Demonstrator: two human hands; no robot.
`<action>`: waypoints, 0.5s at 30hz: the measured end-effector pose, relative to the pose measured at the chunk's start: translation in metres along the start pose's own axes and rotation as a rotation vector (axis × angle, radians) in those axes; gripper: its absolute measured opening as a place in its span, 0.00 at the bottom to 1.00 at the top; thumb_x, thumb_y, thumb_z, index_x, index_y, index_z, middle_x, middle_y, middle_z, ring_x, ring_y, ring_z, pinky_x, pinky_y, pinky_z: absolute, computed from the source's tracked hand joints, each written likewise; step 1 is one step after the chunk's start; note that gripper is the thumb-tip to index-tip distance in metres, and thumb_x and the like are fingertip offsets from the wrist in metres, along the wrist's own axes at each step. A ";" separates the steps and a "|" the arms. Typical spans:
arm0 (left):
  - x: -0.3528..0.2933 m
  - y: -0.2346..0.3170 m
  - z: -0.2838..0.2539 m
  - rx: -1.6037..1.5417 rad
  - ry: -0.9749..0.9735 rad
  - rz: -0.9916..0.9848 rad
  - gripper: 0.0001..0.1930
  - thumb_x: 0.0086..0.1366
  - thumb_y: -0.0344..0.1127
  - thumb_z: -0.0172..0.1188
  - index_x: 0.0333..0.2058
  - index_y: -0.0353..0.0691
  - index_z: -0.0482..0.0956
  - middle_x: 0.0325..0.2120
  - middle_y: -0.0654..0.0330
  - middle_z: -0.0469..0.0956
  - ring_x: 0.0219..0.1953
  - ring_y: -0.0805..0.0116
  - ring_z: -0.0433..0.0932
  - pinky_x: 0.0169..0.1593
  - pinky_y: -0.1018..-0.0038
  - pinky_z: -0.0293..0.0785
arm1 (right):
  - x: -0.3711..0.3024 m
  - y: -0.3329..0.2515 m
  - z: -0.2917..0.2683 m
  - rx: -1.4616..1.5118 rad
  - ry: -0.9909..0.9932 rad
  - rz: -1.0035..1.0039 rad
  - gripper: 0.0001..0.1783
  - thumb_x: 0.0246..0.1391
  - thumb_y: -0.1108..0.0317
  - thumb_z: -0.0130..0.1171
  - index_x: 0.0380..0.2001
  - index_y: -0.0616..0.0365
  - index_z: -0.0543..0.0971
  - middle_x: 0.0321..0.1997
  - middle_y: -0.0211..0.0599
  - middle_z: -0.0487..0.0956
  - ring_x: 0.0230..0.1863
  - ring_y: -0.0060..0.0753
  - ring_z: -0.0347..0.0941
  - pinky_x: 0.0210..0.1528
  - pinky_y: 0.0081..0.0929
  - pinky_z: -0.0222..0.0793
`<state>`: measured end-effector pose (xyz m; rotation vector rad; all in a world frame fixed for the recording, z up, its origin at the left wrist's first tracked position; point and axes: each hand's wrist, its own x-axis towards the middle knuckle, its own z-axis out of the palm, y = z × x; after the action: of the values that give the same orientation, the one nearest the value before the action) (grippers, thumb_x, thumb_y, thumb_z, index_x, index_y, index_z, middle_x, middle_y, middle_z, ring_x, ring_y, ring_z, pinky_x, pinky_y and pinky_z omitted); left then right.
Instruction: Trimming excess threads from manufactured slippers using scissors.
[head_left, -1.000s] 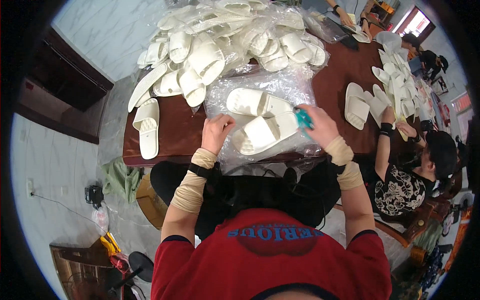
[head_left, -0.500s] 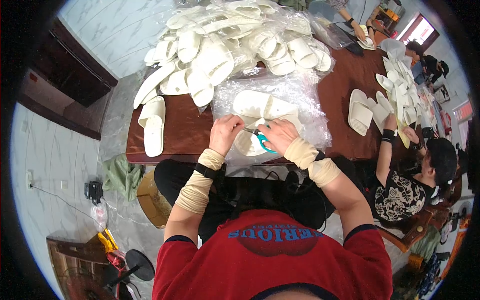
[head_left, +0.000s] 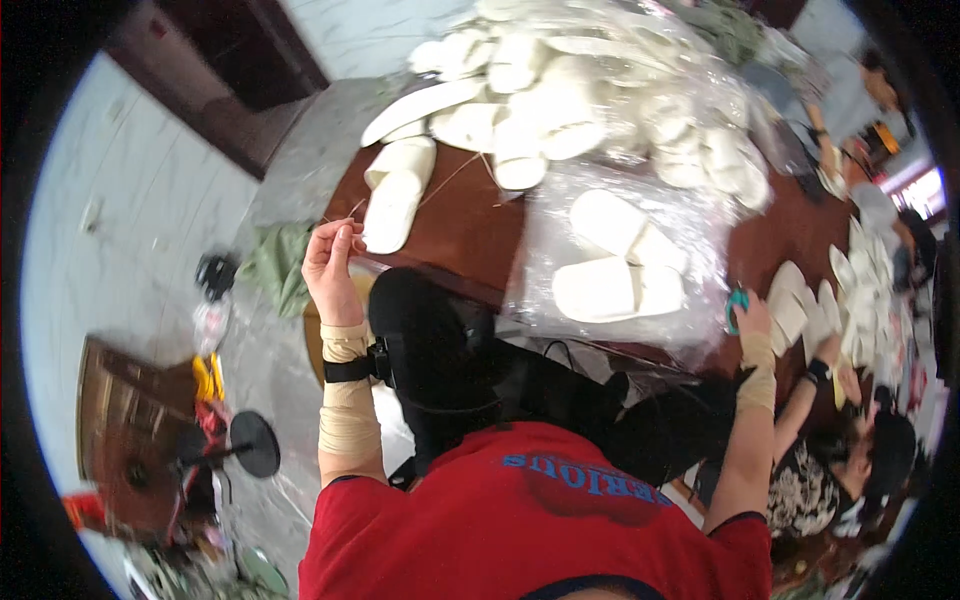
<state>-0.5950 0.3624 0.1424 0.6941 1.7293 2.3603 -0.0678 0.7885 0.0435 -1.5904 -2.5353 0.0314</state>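
Observation:
At the table's left front corner my left hand (head_left: 332,262) is raised, thumb and fingers pinched beside a single white slipper (head_left: 392,215). A small pale bit shows at its fingertips, too blurred to name. Far to the right, my right hand (head_left: 754,322) is closed around teal-handled scissors (head_left: 737,308) by the table's front edge. Between the hands, a pair of white slippers (head_left: 597,290) lies on a clear plastic bag (head_left: 540,235), apart from both hands.
A big heap of white slippers (head_left: 560,110), partly in clear plastic, covers the back of the brown table (head_left: 470,225). At right a co-worker's hand (head_left: 828,350) is near more slippers (head_left: 788,300). A green sack (head_left: 280,265) and a dark round fan-like object (head_left: 254,444) stand at left.
My hands have parted from over the slipper pair: the left went to the table's left corner, the right went right with the scissors. The whole view has turned and shifted.

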 end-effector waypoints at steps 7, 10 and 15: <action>-0.032 -0.019 -0.150 0.118 0.417 0.006 0.06 0.65 0.33 0.57 0.38 0.39 0.78 0.34 0.62 0.80 0.29 0.79 0.74 0.35 0.82 0.69 | 0.009 -0.039 -0.012 0.038 0.075 -0.073 0.16 0.57 0.60 0.54 0.45 0.55 0.76 0.45 0.41 0.74 0.45 0.48 0.71 0.47 0.41 0.67; -0.042 -0.052 -0.188 0.185 0.575 -0.100 0.04 0.64 0.31 0.58 0.35 0.39 0.78 0.29 0.63 0.80 0.25 0.80 0.73 0.31 0.83 0.68 | 0.005 -0.071 -0.022 0.159 0.196 -0.254 0.14 0.58 0.62 0.54 0.45 0.54 0.76 0.45 0.40 0.75 0.44 0.45 0.72 0.45 0.37 0.68; -0.054 -0.142 -0.261 0.198 0.658 -0.190 0.03 0.63 0.32 0.60 0.33 0.41 0.77 0.27 0.65 0.80 0.23 0.79 0.73 0.26 0.84 0.67 | -0.007 -0.128 -0.036 0.234 0.198 -0.267 0.12 0.57 0.66 0.55 0.44 0.55 0.78 0.44 0.37 0.76 0.38 0.36 0.74 0.42 0.30 0.69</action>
<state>-0.6845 0.1633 -0.0666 -0.2742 2.1615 2.4571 -0.1740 0.7239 0.0907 -1.1053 -2.4611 0.1281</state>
